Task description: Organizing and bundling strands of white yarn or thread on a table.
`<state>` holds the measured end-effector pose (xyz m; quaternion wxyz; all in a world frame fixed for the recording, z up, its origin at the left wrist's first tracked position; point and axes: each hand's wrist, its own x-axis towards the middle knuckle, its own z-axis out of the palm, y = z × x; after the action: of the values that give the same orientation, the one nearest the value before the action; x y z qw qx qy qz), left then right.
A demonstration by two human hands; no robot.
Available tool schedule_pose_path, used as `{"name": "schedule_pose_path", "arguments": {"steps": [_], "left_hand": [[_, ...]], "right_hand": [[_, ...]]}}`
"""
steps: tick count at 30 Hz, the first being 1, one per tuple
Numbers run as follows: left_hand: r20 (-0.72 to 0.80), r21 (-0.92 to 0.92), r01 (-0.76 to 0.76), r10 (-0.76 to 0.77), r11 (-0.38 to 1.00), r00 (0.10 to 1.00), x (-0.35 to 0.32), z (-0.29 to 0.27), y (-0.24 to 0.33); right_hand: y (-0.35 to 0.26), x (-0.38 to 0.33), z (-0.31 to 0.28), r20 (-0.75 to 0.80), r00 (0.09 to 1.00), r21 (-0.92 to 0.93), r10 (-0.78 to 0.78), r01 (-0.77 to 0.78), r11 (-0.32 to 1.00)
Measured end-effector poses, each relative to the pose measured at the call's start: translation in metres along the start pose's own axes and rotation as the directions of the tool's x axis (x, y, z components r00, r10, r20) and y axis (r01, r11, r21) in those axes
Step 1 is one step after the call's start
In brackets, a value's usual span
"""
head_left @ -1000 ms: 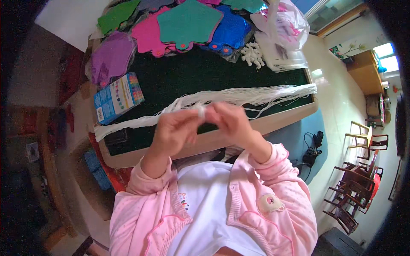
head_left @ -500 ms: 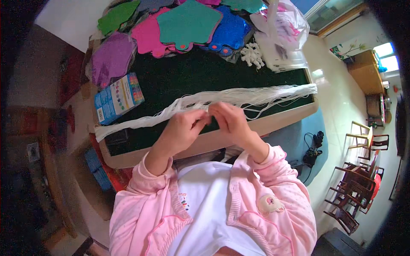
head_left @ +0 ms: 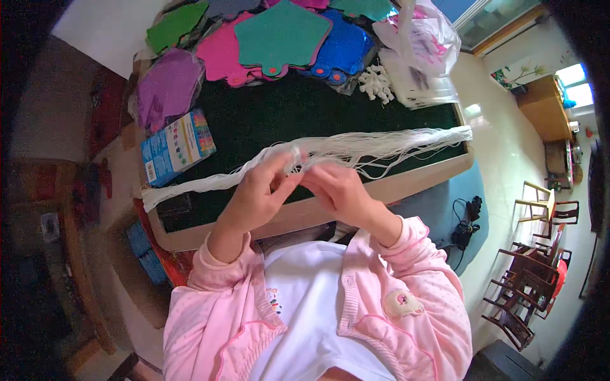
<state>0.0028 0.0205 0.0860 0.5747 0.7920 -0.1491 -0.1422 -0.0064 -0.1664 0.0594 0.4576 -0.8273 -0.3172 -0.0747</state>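
Observation:
A long bundle of white string lies stretched across the dark green table top, gathered at both ends and loose in the middle. Over its middle, close to my body, my two hands work nearly fingertip to fingertip. My left hand has its fingers bent and blurred, with a small whitish bit at the tips. Thumb and fingers of my right hand are pinched together just beside it. What lies between the fingertips is too small and smeared to name.
Coloured felt-like pieces, among them a teal one and a purple one, fill the far side. A blue box stands left. White knotted bits and a plastic bag lie far right. A blue stool with a black cable is at right.
My left hand's fingers have lifted and spread somewhat, and a whitish bit now shows at their tips. My right hand has lowered slightly and turned its fingers toward the left.

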Motion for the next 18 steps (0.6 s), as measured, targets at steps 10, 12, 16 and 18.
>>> {"name": "schedule_pose_path", "arguments": {"steps": [10,12,16,18], "left_hand": [[0.195,-0.131,-0.038,0.063,0.991,0.979,-0.009,-0.018,0.003],[0.417,-0.513,0.222,0.015,0.829,0.909,-0.02,-0.02,0.019],[0.154,-0.054,-0.018,0.026,0.998,0.988,-0.005,-0.012,0.014],[0.577,0.001,-0.066,0.053,0.998,0.815,-0.008,-0.029,0.02]], "right_hand": [[-0.008,0.007,-0.013,-0.115,0.993,0.132,-0.009,0.025,0.991],[-0.004,0.006,-0.015,-0.166,0.986,0.064,0.014,-0.004,0.998],[-0.006,0.005,-0.009,-0.025,1.0,0.057,0.018,-0.016,0.998],[-0.012,0.007,-0.017,-0.133,0.991,0.129,0.033,-0.015,0.992]]}}
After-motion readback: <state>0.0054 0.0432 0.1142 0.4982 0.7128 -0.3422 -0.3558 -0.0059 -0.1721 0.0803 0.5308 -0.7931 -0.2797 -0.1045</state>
